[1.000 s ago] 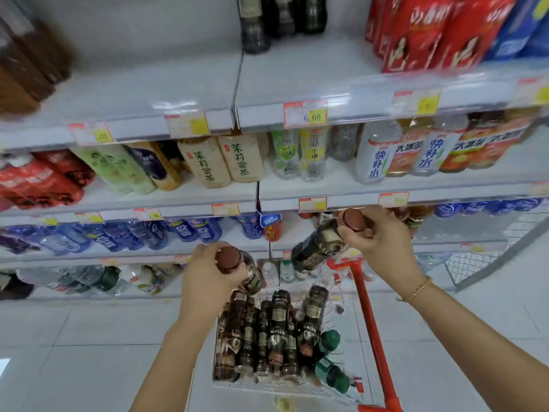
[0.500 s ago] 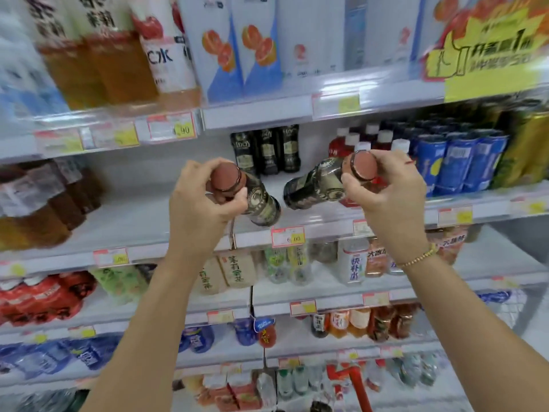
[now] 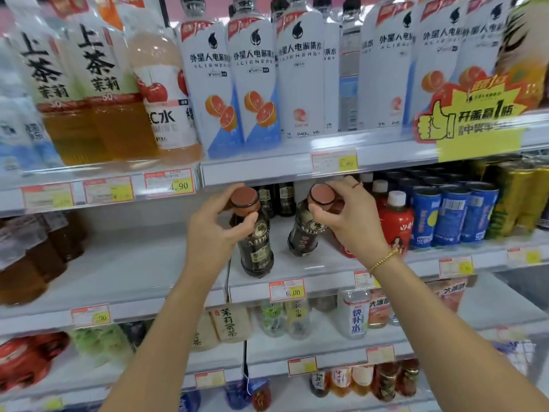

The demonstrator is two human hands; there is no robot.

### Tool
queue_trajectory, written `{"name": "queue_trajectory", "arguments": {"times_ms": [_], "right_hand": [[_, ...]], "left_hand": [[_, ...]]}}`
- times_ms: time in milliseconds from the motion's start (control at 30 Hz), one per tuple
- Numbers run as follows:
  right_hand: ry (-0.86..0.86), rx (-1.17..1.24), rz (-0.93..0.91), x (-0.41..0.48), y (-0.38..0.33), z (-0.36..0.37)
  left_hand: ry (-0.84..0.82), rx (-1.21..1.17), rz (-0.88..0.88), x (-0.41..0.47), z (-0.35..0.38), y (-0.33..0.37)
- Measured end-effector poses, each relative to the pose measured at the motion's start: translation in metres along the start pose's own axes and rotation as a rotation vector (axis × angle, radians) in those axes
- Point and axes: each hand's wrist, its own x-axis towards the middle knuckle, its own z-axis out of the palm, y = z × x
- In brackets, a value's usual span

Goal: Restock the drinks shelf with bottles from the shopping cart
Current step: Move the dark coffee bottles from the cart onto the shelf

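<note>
My left hand [image 3: 214,233] grips a dark bottle [image 3: 257,245] with a brown cap by its neck, and the bottle stands roughly upright near the front of the white shelf [image 3: 312,266]. A second dark bottle [image 3: 306,233] with the same brown cap is held at its top by my right hand [image 3: 347,221]; it leans a little, its base on or just above the shelf. Further back on this shelf stand more dark bottles [image 3: 279,199] of the same kind. The shopping cart is out of view.
Red bottles [image 3: 395,227] with white caps and blue cans [image 3: 451,215] stand just right of my right hand. Brown tea bottles [image 3: 35,257] sit at the shelf's left. The shelf above [image 3: 267,171] overhangs closely and holds tall white bottles. Price tags line each edge.
Both hands have carried their bottles from the cart up to the shelf. The bottles were tilted sideways before and now stand nearly upright on the shelf. The view rose with them.
</note>
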Motion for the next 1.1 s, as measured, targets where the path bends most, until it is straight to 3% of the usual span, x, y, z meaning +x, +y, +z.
{"name": "queue_trajectory", "arguments": {"times_ms": [200,400,667,900,1100], "right_hand": [[0.08,0.052,-0.009,-0.005,0.009,0.021],[0.052,0.335,0.037,0.006,0.015,0.039],[0.002,0.271,0.203,0.023,0.037,0.078],[0.062,0.351,0.357,0.033,0.052,0.091],[-0.051,0.396,0.352,0.023,0.059,0.096]], "left_hand": [[0.076,-0.023,0.12,-0.008,0.014,-0.003],[0.052,0.058,0.223,0.003,0.025,-0.009],[-0.133,-0.206,-0.029,0.025,0.046,-0.031],[0.039,-0.132,-0.207,0.068,0.063,-0.062],[-0.098,-0.183,-0.253,0.054,0.066,-0.083]]}}
